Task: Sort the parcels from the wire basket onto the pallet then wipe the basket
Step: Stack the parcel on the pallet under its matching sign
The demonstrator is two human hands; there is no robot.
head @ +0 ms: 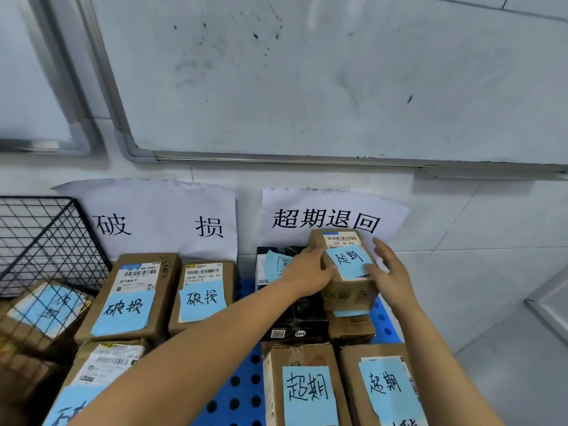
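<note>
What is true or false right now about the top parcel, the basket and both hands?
The small brown cardboard box with a blue note sits stacked on other parcels. True.
The black wire basket is empty. False: a blue-noted parcel lies inside.
The right hand is a fist. False: its fingers are straight beside the box.
The left hand touches the box. True.
The stack stands on a blue perforated plastic pallet. True.

left hand (307, 272) bare | right hand (391, 273) bare | both forearms uncovered
</note>
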